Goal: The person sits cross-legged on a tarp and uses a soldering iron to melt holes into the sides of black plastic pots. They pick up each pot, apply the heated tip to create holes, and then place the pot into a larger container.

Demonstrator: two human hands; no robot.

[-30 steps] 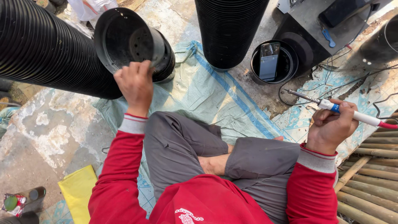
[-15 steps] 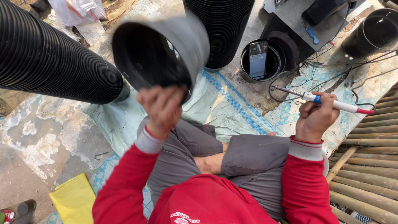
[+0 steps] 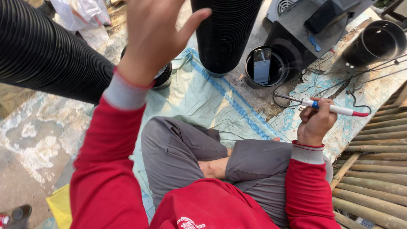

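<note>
Long stack of black ribbed pots lies on its side across upper left, biggest thing in view. Second black pot stack stands upright at top centre, base on a pale blue-green tarp spread over the floor. Person sits cross-legged on the tarp, grey trousers, red sleeves w/ grey cuffs. Bamboo slats run along the right edge.

Left hand raised high, close to the camera, fingers spread & apart, nothing in it; back of hand faces the lens. Just behind its wrist a single black pot sits on the tarp, mostly hidden by the arm, near the end of the lying stack.

Right hand curled round a soldering-iron-type tool: white body, blue collar, red end cap, metal tip pointing left, held roughly level, thumb on top. Tool is over the tarp edge, near a tangle of thin wires.

Small black pot stands between upright stack & a dark grey box; a phone leans inside it, screen lit. Another black pot at upper right, well apart from hands.
</note>
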